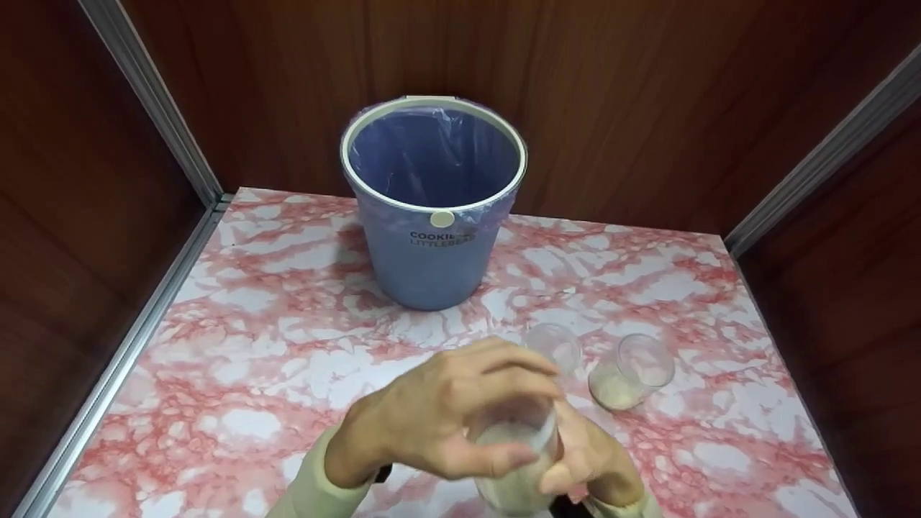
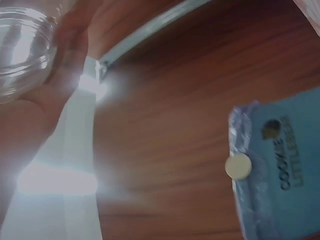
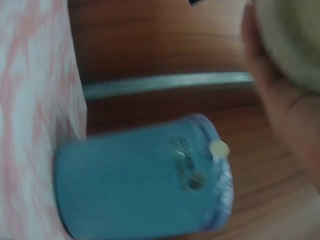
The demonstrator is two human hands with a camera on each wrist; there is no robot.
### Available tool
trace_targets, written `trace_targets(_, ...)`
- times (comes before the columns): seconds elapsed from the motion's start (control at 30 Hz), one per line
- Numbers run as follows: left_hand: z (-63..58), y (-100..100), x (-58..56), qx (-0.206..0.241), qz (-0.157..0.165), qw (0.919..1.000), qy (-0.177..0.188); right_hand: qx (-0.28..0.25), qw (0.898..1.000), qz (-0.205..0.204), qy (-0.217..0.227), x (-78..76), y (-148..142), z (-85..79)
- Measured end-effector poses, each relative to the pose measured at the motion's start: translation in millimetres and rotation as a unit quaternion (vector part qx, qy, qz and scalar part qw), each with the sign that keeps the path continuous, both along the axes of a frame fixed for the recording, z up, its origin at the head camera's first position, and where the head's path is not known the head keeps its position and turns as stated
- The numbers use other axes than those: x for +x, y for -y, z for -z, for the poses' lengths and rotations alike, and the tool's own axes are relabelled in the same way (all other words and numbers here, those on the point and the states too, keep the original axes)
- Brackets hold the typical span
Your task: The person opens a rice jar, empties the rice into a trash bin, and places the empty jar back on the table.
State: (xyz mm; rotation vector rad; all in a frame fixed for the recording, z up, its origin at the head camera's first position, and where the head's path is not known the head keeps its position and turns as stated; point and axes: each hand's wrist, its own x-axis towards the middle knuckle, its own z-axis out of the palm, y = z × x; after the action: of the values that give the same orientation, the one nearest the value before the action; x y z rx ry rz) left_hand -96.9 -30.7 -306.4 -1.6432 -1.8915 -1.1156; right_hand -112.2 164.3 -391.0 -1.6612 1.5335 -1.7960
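A clear jar (image 1: 512,493) is held over the worktop (image 1: 252,424), the right hand (image 1: 590,453) gripping its side, the left hand (image 1: 446,410) curled round its top. Handling that top seems underway; the next move needs steadiness.

Dark txt (image 1: 436,242) "COOKIE" over "LITTLEBEAR", last ltrs blurry, on frt of blue bin (image 1: 432,273)

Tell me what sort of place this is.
Probably a small staged booth or recording setup rather than an everyday room: dark wood-look panels stand on three sides, joined by metal framing, enclosing a red-and-white marbled table.
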Motion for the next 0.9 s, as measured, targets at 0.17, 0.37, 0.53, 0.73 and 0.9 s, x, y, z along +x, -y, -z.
trace_targets(0.17,6.0,3,-5.6,0.012,-0.02,0.9994,0.026,0.05,0.989,0.132,0.033,12.6,-6,-2.3)
trace_targets(0.37,13.1,5,-10.8,0.006,-0.049,0.9984,0.028,0.088,0.966,0.242,0.015,21.0,-4,-4.8)
trace_targets(0.53,16.2,6,-16.0,0.028,-0.092,0.9952,0.021,0.118,0.932,0.341,-0.044,21.8,0,-5.0)
trace_targets(0.73,16.4,15,-23.1,0.047,-0.12,0.9913,0.029,0.143,0.915,0.374,-0.054,21.9,-1,-9.7)
trace_targets(0.9,22.0,26,-29.5,0.052,-0.155,0.986,0.034,0.132,0.916,0.371,-0.073,23.0,-4,-24.7)
